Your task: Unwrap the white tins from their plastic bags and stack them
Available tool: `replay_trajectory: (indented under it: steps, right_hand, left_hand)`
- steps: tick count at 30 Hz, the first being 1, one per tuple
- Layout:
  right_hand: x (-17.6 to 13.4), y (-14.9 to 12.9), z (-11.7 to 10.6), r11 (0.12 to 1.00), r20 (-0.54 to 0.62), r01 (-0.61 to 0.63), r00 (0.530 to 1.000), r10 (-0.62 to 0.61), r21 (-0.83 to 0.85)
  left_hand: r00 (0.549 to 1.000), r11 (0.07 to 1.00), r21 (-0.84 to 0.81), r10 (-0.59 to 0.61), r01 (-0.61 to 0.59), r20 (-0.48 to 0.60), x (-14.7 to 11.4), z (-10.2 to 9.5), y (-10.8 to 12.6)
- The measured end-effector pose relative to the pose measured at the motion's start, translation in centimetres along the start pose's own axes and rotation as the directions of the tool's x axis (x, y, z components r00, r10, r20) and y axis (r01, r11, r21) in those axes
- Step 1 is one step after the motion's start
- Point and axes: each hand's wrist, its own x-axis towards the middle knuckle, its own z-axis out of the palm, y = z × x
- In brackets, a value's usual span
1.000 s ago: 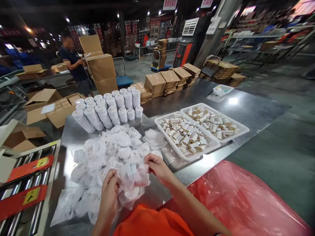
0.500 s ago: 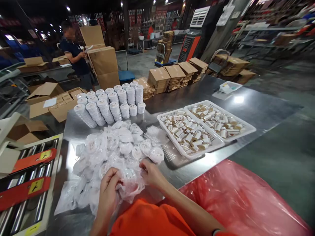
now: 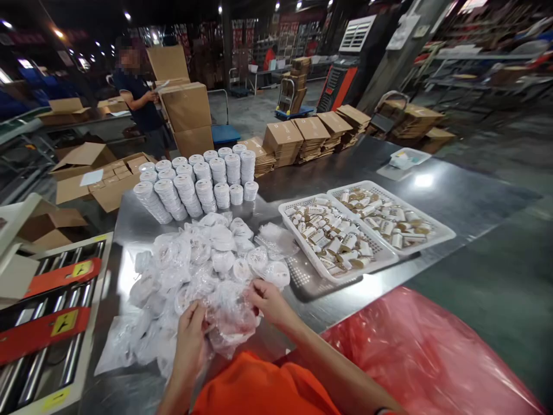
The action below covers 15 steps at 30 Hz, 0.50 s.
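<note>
Between my hands is a clear plastic bag (image 3: pixel 231 314) with white round pieces inside, close to the table's near edge. My left hand (image 3: pixel 192 328) pinches the bag's left side, fingers closed. On the opposite side, my right hand (image 3: pixel 265 300) grips the plastic between thumb and fingers. A heap of similar clear bags (image 3: pixel 194 253) holding white round items lies just beyond and to the left. Behind that heap stand rows of stacked white discs (image 3: pixel 185 193). The exact contents of the held bag are blurred by the crinkled plastic.
Two white perforated baskets (image 3: pixel 391 253) of small white-and-brown pieces sit on the metal table (image 3: pixel 298 184). A roller conveyor (image 3: pixel 73 311) runs at left, red plastic (image 3: pixel 423 346) at right. Flattened cartons (image 3: pixel 283 141) line the far edge. A person (image 3: pixel 140 95) stands behind.
My right hand has risen slightly, with the bag's plastic now bunched higher between both hands. The left hand has shifted slightly down. The whole view has swung a little.
</note>
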Motion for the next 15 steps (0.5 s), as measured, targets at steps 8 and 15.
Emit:
replay_trajectory:
  steps: [8, 15]
  right_hand:
    - [0.4, 0.8, -0.1, 0.979, -0.125, 0.078, 0.987, -0.103, -0.190]
    - [0.2, 0.8, 1.6, 0.989, -0.093, 0.120, 0.987, -0.127, -0.081]
  left_hand:
    - [0.997, 0.999, -0.034, 0.017, -0.014, 0.075, -0.5, 0.3, 0.6]
    - [0.998, 0.998, -0.052, -0.031, 0.034, 0.054, -0.2, 0.2, -0.5]
